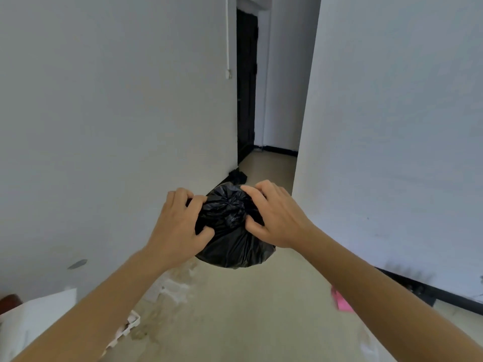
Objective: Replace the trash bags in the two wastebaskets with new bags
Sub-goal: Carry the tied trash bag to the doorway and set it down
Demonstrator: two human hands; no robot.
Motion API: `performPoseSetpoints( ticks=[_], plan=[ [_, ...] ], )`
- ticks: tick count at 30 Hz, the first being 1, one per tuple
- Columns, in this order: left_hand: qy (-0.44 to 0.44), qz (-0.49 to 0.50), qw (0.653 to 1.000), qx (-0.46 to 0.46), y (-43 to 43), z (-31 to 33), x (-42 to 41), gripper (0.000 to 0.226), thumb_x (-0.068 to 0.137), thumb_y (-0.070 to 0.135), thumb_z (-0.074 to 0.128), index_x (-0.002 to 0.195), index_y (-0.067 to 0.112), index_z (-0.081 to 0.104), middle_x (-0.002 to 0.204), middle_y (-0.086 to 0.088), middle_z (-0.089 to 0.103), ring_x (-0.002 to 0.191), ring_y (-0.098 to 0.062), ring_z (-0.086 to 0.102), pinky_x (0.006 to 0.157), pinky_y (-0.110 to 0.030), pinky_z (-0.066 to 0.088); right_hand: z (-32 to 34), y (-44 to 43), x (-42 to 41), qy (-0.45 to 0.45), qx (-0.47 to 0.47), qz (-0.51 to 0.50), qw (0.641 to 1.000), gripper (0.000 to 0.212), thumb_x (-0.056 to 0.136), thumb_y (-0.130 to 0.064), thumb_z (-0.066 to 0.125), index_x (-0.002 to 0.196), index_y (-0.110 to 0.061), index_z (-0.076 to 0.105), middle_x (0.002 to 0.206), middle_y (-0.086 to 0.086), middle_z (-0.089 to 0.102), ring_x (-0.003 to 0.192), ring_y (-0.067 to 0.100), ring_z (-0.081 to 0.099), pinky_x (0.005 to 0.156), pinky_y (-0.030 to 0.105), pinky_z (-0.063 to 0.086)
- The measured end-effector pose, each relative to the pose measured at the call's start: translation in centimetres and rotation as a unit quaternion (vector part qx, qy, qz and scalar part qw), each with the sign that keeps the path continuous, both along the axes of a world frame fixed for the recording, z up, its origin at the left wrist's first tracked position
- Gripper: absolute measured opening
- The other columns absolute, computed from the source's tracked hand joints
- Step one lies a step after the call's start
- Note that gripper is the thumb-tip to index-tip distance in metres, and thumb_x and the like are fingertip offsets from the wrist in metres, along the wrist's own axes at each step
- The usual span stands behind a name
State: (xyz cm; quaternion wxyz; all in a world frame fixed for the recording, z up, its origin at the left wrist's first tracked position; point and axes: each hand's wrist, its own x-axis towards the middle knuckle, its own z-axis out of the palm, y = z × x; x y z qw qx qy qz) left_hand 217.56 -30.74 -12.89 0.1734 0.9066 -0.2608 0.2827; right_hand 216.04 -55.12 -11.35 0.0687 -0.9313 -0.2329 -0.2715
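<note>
Full black bag (232,239), held above the floor (235,309) at centre, between two white walls. The film looks thin, soft and slippery, and probably tears easily; the bunched neck is the likely firm hold. Left hand (180,226) and right hand (274,218), arms extended, fingers curled, each pinch gathered plastic at the top.

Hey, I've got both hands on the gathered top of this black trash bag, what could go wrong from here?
1. The left hand and right hand pinch bunched plastic at the black trash bag's neck; thin film might tear or slip from the grip.
2. The bag looks full, so a loose closure could spill onto the floor.
3. White debris lies by your left arm; you might trip on it.
</note>
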Motion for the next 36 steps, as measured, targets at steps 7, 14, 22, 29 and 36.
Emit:
performPoseSetpoints(
  ticks=[7, 14, 22, 29, 36],
  plan=[
    [0.032, 0.019, 0.999, 0.035, -1.0, -0.9, 24.0, 0.058, 0.074, 0.043, 0.049, 0.122, 0.011, 0.056, 0.112, -0.005, 0.041, 0.11, -0.027, 0.039, 0.089, -0.041, 0.048, -1.0, -1.0, 23.9, 0.023, -0.018, -0.018, 0.999, 0.057, 0.091, -0.042, 0.05, 0.14, -0.012, 0.049, 0.115, 0.005, 0.052, 0.101, 0.018, 0.052, 0.092, 0.031, 0.043],
    [0.03, -0.038, 0.996, 0.074, -6.9, -0.2, 46.4, 0.056, 0.077, 0.041, 0.051, 0.122, 0.009, 0.057, 0.116, -0.007, 0.047, 0.117, -0.028, 0.04, 0.094, -0.042, 0.046, -1.3, -6.9, 44.0, 0.034, 0.022, -0.061, 0.997, 0.058, 0.092, -0.042, 0.05, 0.142, -0.013, 0.047, 0.115, 0.004, 0.05, 0.1, 0.016, 0.049, 0.088, 0.025, 0.038],
    [0.048, -0.055, 0.994, 0.086, -15.8, -3.3, 73.3, 0.059, 0.077, 0.045, 0.046, 0.123, 0.009, 0.057, 0.118, -0.007, 0.048, 0.122, -0.026, 0.037, 0.098, -0.042, 0.044, -5.4, -15.9, 70.2, 0.044, 0.038, -0.071, 0.996, 0.06, 0.092, -0.043, 0.052, 0.142, -0.012, 0.048, 0.115, 0.005, 0.05, 0.1, 0.018, 0.051, 0.088, 0.029, 0.046],
    [0.067, -0.018, 0.996, 0.063, -17.7, -2.6, 94.6, 0.058, 0.079, 0.044, 0.045, 0.122, 0.006, 0.057, 0.118, -0.01, 0.05, 0.124, -0.029, 0.037, 0.1, -0.042, 0.043, -3.9, -18.0, 93.7, 0.054, 0.042, -0.031, 0.997, 0.06, 0.09, -0.041, 0.055, 0.14, -0.007, 0.051, 0.11, 0.009, 0.052, 0.096, 0.023, 0.055, 0.083, 0.036, 0.051],
    [0.076, -0.019, 0.995, 0.066, -16.1, -8.4, 115.4, 0.054, 0.079, 0.041, 0.05, 0.118, 0.005, 0.059, 0.11, -0.011, 0.054, 0.116, -0.032, 0.042, 0.095, -0.043, 0.046, -9.0, -17.2, 115.2, 0.091, 0.013, -0.005, 0.996, 0.061, 0.09, -0.042, 0.055, 0.139, -0.006, 0.051, 0.11, 0.009, 0.052, 0.093, 0.022, 0.055, 0.082, 0.03, 0.047]
  ],
)
